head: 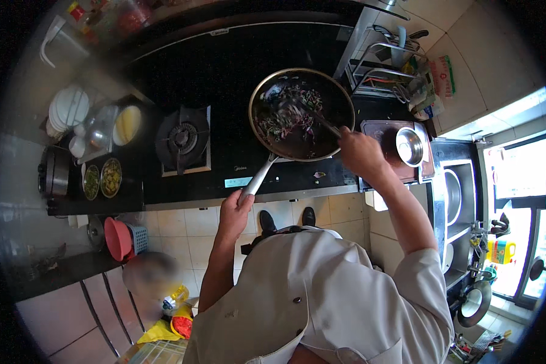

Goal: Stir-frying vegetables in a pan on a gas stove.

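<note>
A deep frying pan (334,102) with a dark inside and a gold-toned rim sits over the right side of the black glass gas hob (227,91). My left hand (235,213) is closed around the end of its pale metal handle (260,178), by the counter's front edge. In the pan lie chopped leafy vegetables (307,100), dark green and purple. My right hand (363,151) grips the shaft of a cooking utensil (328,126) over the pan's right rim. The utensil's head is among the leaves and too blurred to identify.
Left of the pan is a bare burner (183,138). Farther left stand a bowl of chopped greens (91,182), a bowl of yellow-green food (111,177) and stacked white plates (72,107). At right, a steel bowl (409,147) sits on a brown board (382,132), below a utensil rack (386,75).
</note>
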`<state>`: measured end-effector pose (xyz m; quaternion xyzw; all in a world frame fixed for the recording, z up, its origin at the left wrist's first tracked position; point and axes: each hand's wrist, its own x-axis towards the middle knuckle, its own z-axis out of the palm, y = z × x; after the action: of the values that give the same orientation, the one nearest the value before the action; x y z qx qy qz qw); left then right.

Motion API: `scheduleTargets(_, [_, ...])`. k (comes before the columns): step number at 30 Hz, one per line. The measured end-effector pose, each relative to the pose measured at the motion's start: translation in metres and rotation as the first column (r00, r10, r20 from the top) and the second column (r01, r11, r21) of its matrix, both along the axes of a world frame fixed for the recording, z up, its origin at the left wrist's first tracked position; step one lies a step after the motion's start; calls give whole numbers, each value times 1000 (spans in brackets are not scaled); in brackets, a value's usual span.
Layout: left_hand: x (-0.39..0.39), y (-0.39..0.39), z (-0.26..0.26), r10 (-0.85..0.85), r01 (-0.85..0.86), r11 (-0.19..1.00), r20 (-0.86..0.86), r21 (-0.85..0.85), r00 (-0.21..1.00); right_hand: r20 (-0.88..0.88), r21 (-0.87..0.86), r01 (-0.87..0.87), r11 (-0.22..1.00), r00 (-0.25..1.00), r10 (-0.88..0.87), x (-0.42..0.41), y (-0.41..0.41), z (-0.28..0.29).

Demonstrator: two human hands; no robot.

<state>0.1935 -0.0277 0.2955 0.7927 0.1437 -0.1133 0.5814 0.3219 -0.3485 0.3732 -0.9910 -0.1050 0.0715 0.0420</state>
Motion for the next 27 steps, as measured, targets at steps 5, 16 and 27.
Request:
scheduleTargets(5, [-2,1,0,10,-10,1000,-16,4,1000,-113,-186,-178,966,981,159,-44,-17,50])
scheduleTargets(16, [2,-3,0,6,-6,1000,-6,-2,1000,138,69,-29,997,990,19,1,-3,-17])
scheduleTargets(27, [1,1,6,-48,48,999,-14,21,999,-84,-247,-121,961,991,104,-49,-22,33])
